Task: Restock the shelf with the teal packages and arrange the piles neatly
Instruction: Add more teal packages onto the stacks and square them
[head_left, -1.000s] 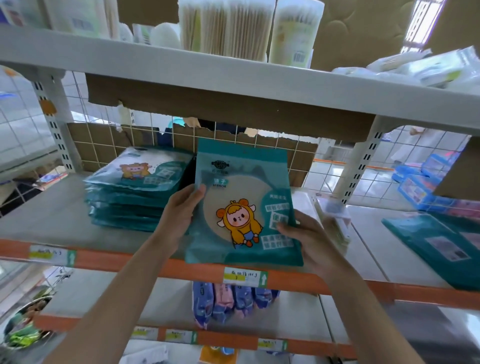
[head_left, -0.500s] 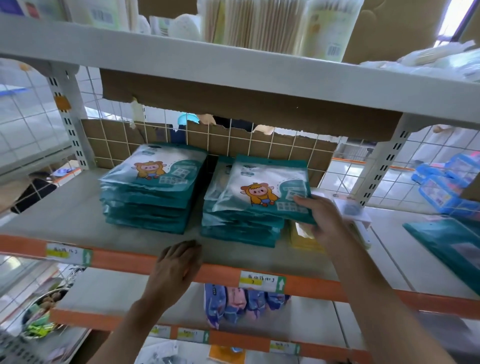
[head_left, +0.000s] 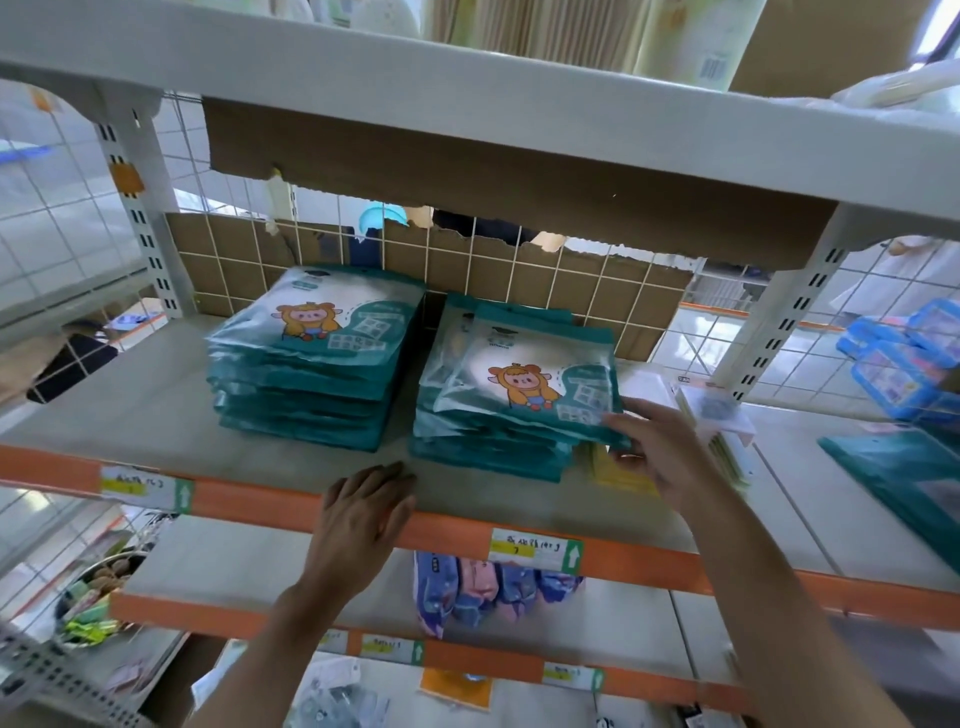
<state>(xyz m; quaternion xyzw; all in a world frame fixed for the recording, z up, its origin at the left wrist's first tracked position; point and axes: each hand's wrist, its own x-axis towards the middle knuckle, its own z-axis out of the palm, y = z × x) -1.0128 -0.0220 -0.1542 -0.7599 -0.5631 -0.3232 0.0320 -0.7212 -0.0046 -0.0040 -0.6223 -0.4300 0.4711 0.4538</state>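
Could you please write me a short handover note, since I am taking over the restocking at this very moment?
The left hand is open and rests on the front edge of the shelf, holding nothing.
The right hand pinches the front right corner of the top package with its fingers.
Done: the left pile is fairly even, and the top package lies on the right pile.
Left: that package sits askew and overhangs to the right, so square up the right pile.

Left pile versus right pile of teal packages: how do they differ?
The left pile looks taller and squarely stacked; the right pile looks lower, its top package skewed. No hand touches the left pile; the right hand pinches the right pile's top package at its corner. Both lie flat on one shelf.
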